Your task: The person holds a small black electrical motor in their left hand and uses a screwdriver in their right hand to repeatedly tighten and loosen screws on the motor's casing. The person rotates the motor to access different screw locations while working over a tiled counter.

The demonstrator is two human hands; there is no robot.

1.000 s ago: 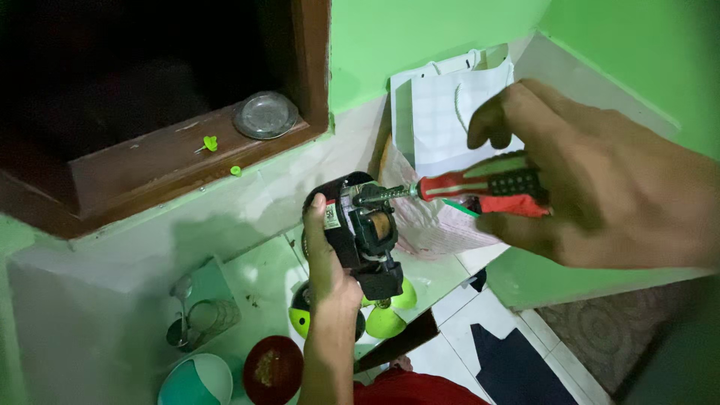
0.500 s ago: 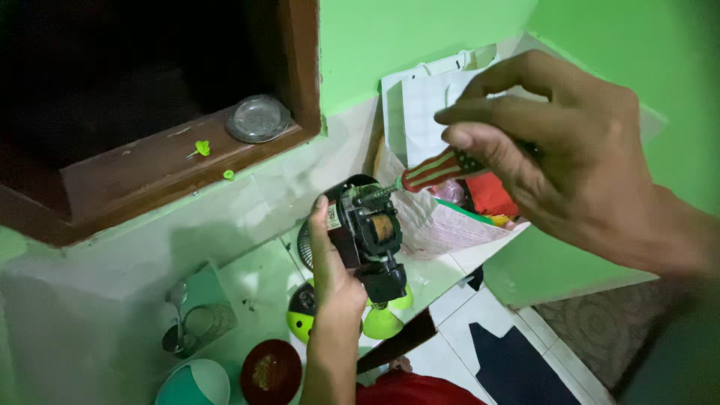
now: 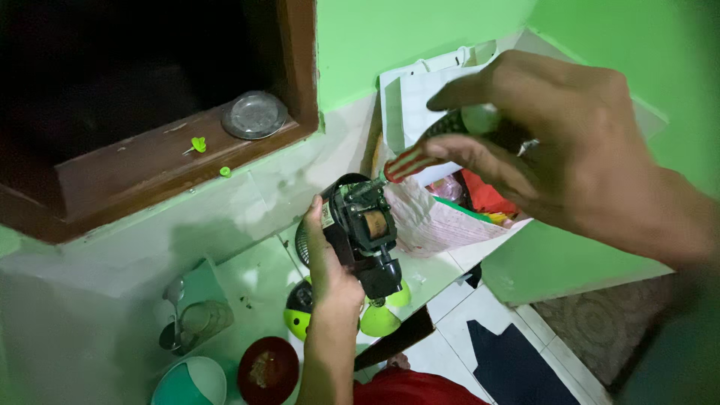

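L hand (image 3: 330, 274) wrapped round a small black motor (image 3: 365, 232), held up above the bench (image 3: 259, 274) near its front edge, copper coil facing the camera. R hand (image 3: 555, 142) pinches a screwdriver (image 3: 420, 150) by its red-striped handle, fingers curled tight; tip sits on the motor's top, so motor is just below-left of the R grip. Behind: white bag (image 3: 420, 90) by the wall. Metal lid (image 3: 253, 115) on the wooden sill. Red bowl (image 3: 268, 370) at bench's near edge.
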